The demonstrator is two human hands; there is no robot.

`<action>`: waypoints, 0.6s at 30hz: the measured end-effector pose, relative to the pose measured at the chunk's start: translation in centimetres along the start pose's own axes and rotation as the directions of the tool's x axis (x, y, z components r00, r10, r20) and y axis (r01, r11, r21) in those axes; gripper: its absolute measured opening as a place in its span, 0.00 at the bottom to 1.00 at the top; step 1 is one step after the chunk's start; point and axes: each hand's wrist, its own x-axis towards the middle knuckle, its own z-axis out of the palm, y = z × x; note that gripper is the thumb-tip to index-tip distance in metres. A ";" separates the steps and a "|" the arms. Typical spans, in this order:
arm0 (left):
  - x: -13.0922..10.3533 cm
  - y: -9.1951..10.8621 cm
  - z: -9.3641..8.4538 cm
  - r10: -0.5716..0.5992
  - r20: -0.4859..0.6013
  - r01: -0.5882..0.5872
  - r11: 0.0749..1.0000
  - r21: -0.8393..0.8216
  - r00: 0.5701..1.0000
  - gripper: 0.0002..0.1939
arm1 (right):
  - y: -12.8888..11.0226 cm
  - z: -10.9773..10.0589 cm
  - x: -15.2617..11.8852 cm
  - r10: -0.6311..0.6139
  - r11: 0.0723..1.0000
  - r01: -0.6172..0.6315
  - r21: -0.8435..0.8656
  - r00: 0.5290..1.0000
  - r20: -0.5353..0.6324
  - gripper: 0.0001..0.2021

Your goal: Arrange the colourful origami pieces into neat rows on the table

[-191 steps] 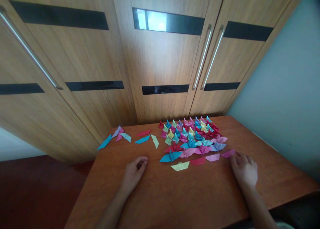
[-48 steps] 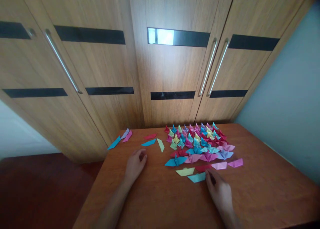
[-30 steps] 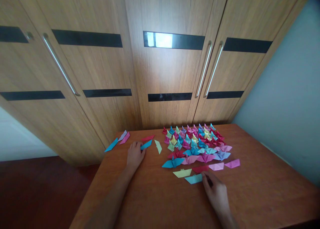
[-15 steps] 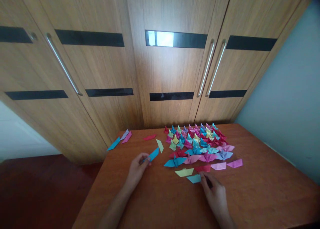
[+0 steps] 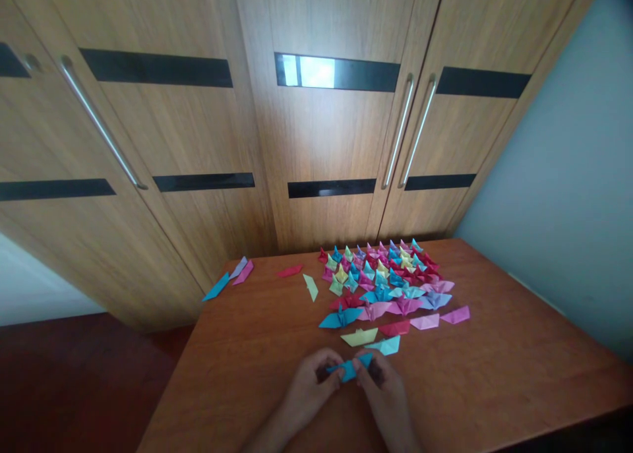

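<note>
A blue folded paper piece point(image 5: 349, 370) is held between both hands near the front of the table. The fingers of my left hand point(image 5: 316, 380) pinch its left end, and my right hand point(image 5: 383, 387) grips its right end. Just beyond my right hand lies a light turquoise folded paper point(image 5: 388, 345), with a yellow one point(image 5: 360, 337) and a red one point(image 5: 394, 328) behind it. Farther back, rows of colourful paper cranes stand close together, among them a blue crane point(image 5: 341, 317) with spread wings.
Loose folded papers lie at the back left: a blue one point(image 5: 216, 287), a pink one point(image 5: 243, 272), a red one point(image 5: 290, 271) and a pale yellow one point(image 5: 310, 287). A wooden wardrobe point(image 5: 326, 130) stands behind the brown table point(image 5: 247, 354).
My left hand has moved right and nearer with the blue paper. My right hand has left the turquoise paper, which now sits slightly turned, and has taken hold of the blue one.
</note>
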 end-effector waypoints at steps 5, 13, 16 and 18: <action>0.0 -0.2 0.0 -0.048 0.026 0.047 0.999 0.007 0.999 0.07 | 1.0 -2.1 -0.3 0.061 0.998 -0.063 -0.020 0.995 -0.074 0.18; 0.7 -0.3 -2.4 -0.027 -0.121 0.044 0.990 0.137 0.992 0.10 | 3.5 -12.1 3.4 0.003 0.949 -0.102 -0.298 0.949 -0.314 0.25; 0.9 -0.6 -3.0 -0.020 -0.160 0.046 0.986 0.160 0.987 0.11 | 4.2 -14.6 4.5 0.053 0.840 -0.235 -0.490 0.933 -0.356 0.25; 1.0 -0.7 -3.1 -0.019 -0.165 0.046 0.985 0.165 0.986 0.11 | 4.3 -15.0 4.7 0.112 0.702 -0.346 -0.622 0.917 -0.383 0.24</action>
